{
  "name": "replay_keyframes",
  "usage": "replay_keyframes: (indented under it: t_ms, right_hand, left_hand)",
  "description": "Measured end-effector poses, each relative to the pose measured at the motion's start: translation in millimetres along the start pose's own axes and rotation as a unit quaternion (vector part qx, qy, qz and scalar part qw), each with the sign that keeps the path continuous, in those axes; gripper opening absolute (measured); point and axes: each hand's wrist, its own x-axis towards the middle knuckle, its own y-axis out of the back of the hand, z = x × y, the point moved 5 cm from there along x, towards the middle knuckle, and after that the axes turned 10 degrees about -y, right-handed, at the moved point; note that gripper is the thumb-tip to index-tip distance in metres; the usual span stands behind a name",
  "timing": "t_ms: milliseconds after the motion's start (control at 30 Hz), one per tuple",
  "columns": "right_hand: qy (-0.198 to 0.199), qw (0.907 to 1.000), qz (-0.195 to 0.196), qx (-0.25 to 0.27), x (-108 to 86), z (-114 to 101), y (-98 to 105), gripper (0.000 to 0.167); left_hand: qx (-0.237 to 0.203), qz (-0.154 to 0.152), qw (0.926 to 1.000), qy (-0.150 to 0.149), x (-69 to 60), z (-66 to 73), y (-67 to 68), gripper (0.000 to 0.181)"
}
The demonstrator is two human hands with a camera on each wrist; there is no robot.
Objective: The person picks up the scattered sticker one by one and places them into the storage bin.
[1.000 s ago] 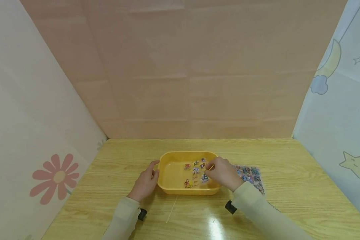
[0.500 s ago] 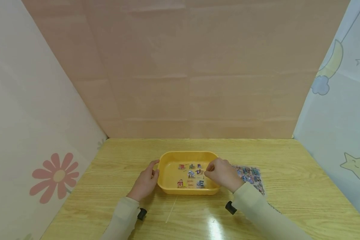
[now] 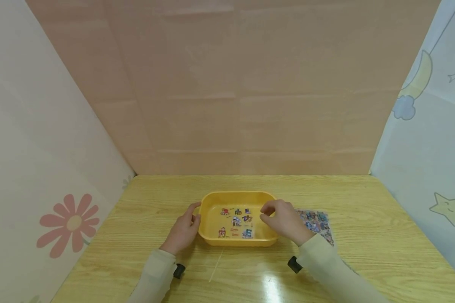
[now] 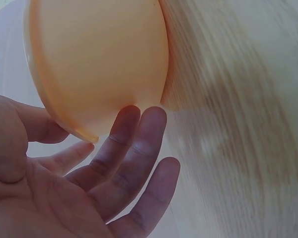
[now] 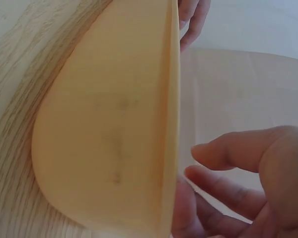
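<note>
A yellow plastic tray stands on the table. In it lie several small colourful cartoon and letter pictures, towards the middle and right; whether they are loose or on a clear film I cannot tell. At the tray's left end my left hand grips the rim, thumb and index finger at the edge, other fingers along the outer wall in the left wrist view. My right hand is over the tray's right end. Its thumb and index fingertip are slightly apart, with nothing visible between them.
A sheet with crowded colourful pictures lies on the wooden table right of the tray, partly behind my right wrist. A thin pale stick lies in front of the tray. Paper-covered panels stand at the back and sides.
The pictures in the tray have shifted left, away from my right hand. My right thumb and index finger have parted slightly; a thin yellowish piece seen at them earlier is out of sight. My left hand stays put.
</note>
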Motion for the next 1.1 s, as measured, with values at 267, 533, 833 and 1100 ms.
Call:
replay_keyframes:
  t_ms: [267,533,833,1100]
  right_hand:
    - [0.037,0.9977,0.053,0.017,1.8,12,15,0.010]
    - [0.036,0.9971,0.061,0.029,-2.3,35,28,0.015]
    - [0.018,0.9970,0.075,0.008,-4.4,68,41,0.019]
    - [0.002,0.9959,0.071,-0.055,-11.6,96,57,0.032]
  left_hand:
    - [-0.001,0.002,1.0000,-0.001,-0.2,-0.7,0.3,0.043]
    - [-0.003,0.005,1.0000,-0.005,0.2,-0.9,-0.3,0.043]
    - [0.000,0.004,1.0000,-0.006,0.1,-2.2,-0.6,0.043]
    - [0.000,0.006,1.0000,-0.001,-0.5,-4.9,-1.4,0.043]
